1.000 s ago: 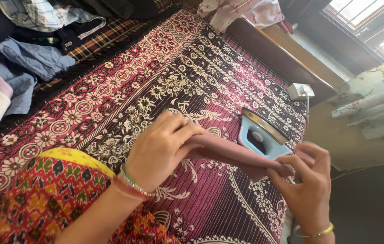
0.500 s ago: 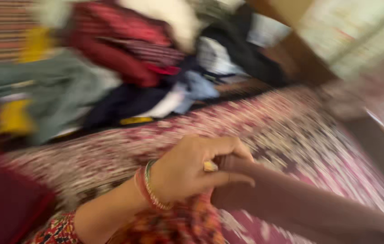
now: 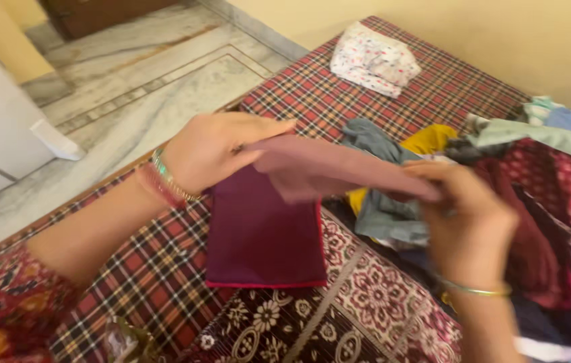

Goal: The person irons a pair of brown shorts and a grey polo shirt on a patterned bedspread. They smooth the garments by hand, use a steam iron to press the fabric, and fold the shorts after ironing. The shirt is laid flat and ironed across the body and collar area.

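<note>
Holding folded pink cloth (image 3: 339, 171) – both hands, left (image 3: 215, 151), right (image 3: 470, 218)

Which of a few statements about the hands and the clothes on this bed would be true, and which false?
1. Both hands hold a folded pink cloth. True: left hand, right hand.
2. A folded maroon cloth lies under the pink one. True.
3. The bed cover is plain white. False: it is red checked.
4. The pile of clothes is on the floor. False: it is on the bed.
5. Both wrists are bare. False: each wears bangles.
</note>
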